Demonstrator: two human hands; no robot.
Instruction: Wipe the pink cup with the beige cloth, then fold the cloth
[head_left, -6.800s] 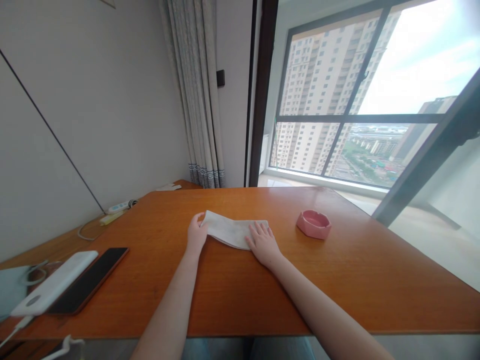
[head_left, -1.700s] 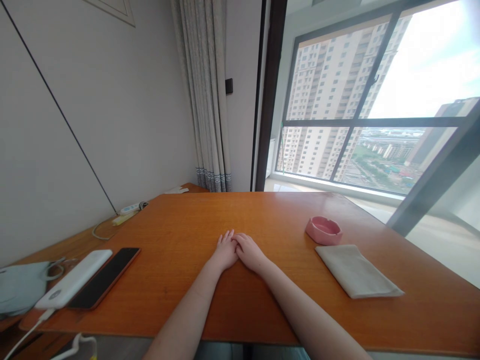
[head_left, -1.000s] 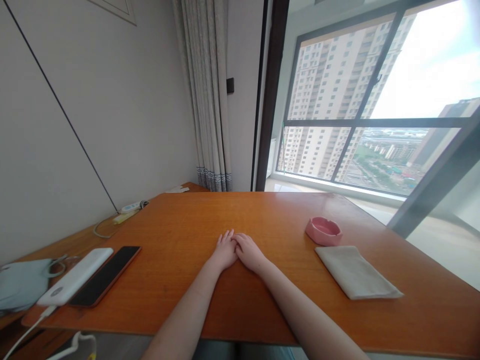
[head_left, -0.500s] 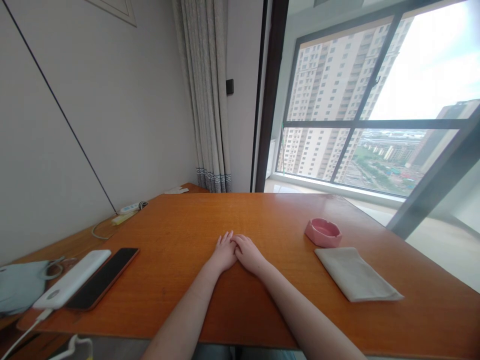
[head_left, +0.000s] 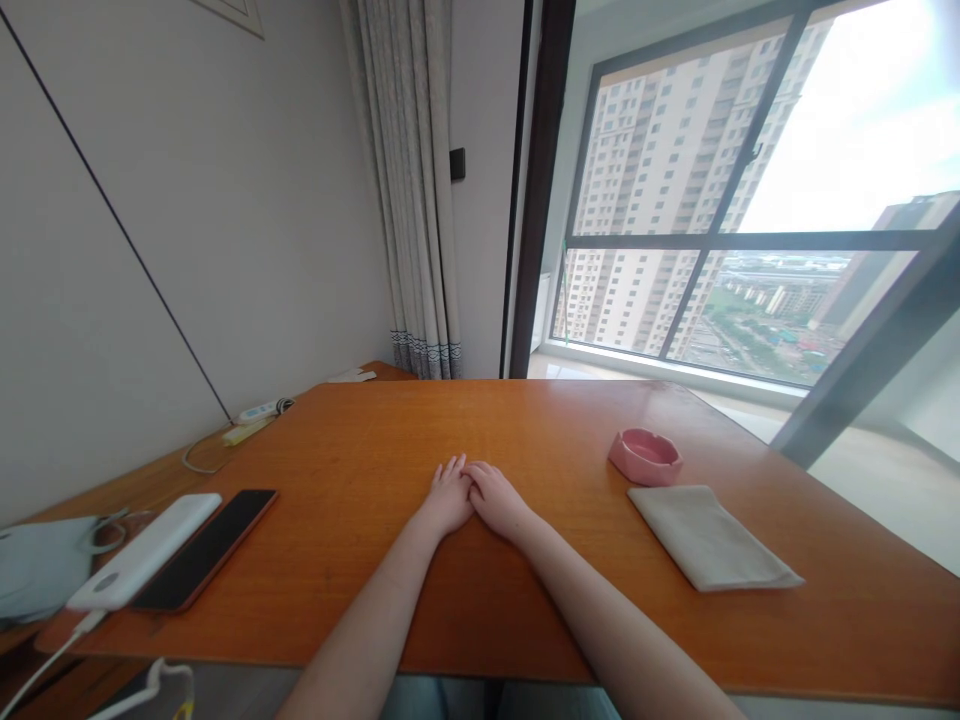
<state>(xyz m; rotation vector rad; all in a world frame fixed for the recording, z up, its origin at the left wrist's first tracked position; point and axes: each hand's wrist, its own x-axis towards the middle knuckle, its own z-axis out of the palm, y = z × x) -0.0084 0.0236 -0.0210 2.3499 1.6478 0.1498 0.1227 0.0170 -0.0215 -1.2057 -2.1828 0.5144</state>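
Note:
In the head view, my left hand (head_left: 450, 497) lies palm down on the brown wooden table (head_left: 465, 610), its fingers stretched out and slightly apart. My right hand (head_left: 496, 499) rests against it, fingertips laid over the left hand's fingers near the knuckles. Neither hand holds an object. To the right of my hands stands a pink ashtray-like dish (head_left: 645, 470) with an angular rim. Just in front of the dish lies a folded light grey cloth (head_left: 712, 540), flat on the table.
On the left lie a black-screened phone (head_left: 206, 550) and a white power bank (head_left: 146, 550) with a cable plugged in. A pale pouch (head_left: 45, 565) sits beyond them at the edge. A power strip (head_left: 259, 412) lies by the wall. A curtain (head_left: 412, 200) hangs behind the table.
My hands stay in the same pose on the table. The camera has tilted slightly, so the table and its objects sit a little higher in the picture.

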